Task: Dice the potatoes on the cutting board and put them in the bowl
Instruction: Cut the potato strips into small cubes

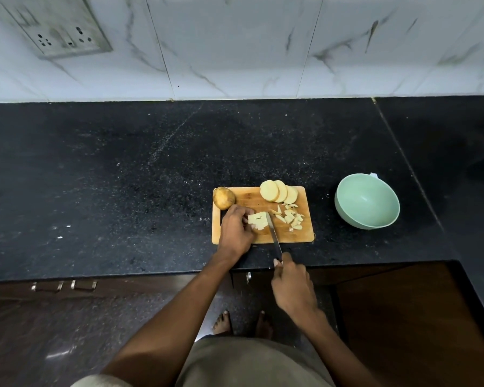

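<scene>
A wooden cutting board (249, 198) lies on the black counter. My left hand (235, 230) presses down on a stack of potato strips (257, 220) at the board's middle. My right hand (292, 286) grips a knife (273, 233) whose blade rests against the right side of that stack. Several diced pieces (289, 216) lie to the right of the blade. Three round potato slices (278, 191) overlap at the board's far edge. A whole unpeeled potato (223, 201) sits on the far left corner. The pale green bowl (367, 201) stands empty to the right of the board.
The black stone counter (123, 177) runs left and right, with a marble-tiled wall behind it and a socket plate (59, 29) at the upper left. The counter's front edge lies just below the board, above dark cabinet fronts with metal handles (65, 286).
</scene>
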